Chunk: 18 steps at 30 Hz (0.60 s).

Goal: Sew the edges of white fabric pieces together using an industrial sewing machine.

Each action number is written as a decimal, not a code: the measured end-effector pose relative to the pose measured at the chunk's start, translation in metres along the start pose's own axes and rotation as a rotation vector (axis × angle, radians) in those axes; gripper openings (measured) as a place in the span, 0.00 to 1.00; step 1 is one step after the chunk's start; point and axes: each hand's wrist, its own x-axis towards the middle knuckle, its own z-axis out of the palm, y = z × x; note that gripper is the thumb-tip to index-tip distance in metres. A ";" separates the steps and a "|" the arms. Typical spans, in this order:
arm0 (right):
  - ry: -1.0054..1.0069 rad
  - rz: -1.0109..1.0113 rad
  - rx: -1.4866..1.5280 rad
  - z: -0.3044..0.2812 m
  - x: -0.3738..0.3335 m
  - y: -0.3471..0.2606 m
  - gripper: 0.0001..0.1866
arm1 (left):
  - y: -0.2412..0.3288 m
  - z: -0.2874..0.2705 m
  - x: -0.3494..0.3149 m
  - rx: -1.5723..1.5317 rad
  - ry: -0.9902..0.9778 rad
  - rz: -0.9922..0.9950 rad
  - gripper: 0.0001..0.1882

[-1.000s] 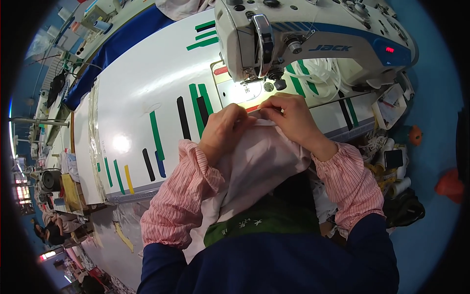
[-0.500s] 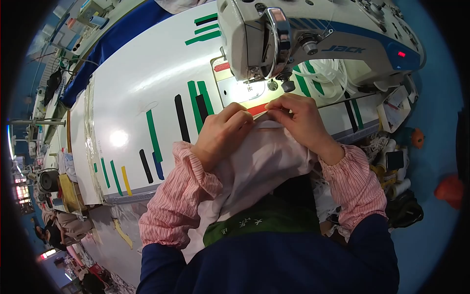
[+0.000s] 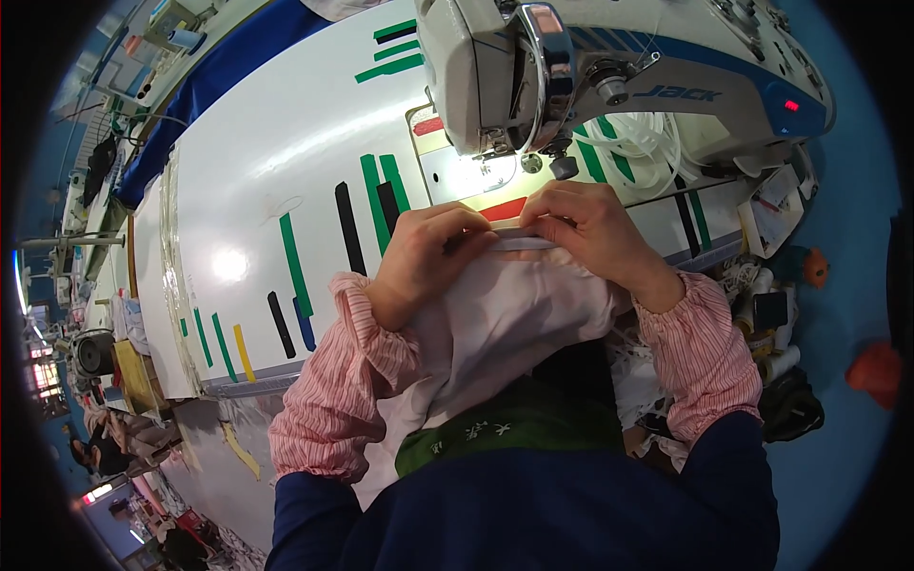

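Note:
A pale pink piece of fabric (image 3: 519, 314) hangs from the table's front edge over my lap. My left hand (image 3: 428, 246) pinches its upper edge, thumb and fingers pressed together. A short way to the right, my right hand (image 3: 583, 228) grips the same edge. Between the two hands a narrow whitish strip (image 3: 519, 244) runs along the fabric's top. Just beyond my fingers lies a red tape mark (image 3: 506, 209), in front of the lit needle area of a white and blue sewing machine (image 3: 657, 81).
Green, black, blue and yellow tape strips (image 3: 295, 265) mark the white table (image 3: 238, 205). White tubing (image 3: 633, 143) lies coiled under the machine arm. A small white box (image 3: 769, 211) sits at the table's right end, above thread spools (image 3: 781, 362). Another person (image 3: 103, 449) is far left.
My hands have moved slightly apart, and more of the fabric's edge shows between them. The right hand has shifted a little to the right.

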 end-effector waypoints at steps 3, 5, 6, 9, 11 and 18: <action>-0.102 0.196 0.124 -0.004 0.000 -0.001 0.04 | 0.000 -0.001 0.000 -0.041 -0.019 -0.033 0.05; -0.113 0.267 0.160 -0.006 0.001 -0.002 0.04 | 0.000 -0.002 0.001 -0.064 -0.014 -0.044 0.05; -0.099 0.290 0.223 -0.007 0.001 -0.002 0.04 | 0.000 -0.002 0.001 -0.065 -0.021 -0.042 0.05; -0.104 0.373 0.238 -0.007 0.002 -0.001 0.06 | -0.001 -0.002 0.002 -0.094 0.001 0.003 0.05; -0.101 0.369 0.236 -0.006 0.002 0.001 0.06 | -0.002 -0.001 0.002 -0.109 0.003 -0.027 0.05; -0.045 0.358 0.214 -0.001 0.003 0.001 0.06 | -0.002 0.002 0.002 -0.129 0.001 -0.147 0.07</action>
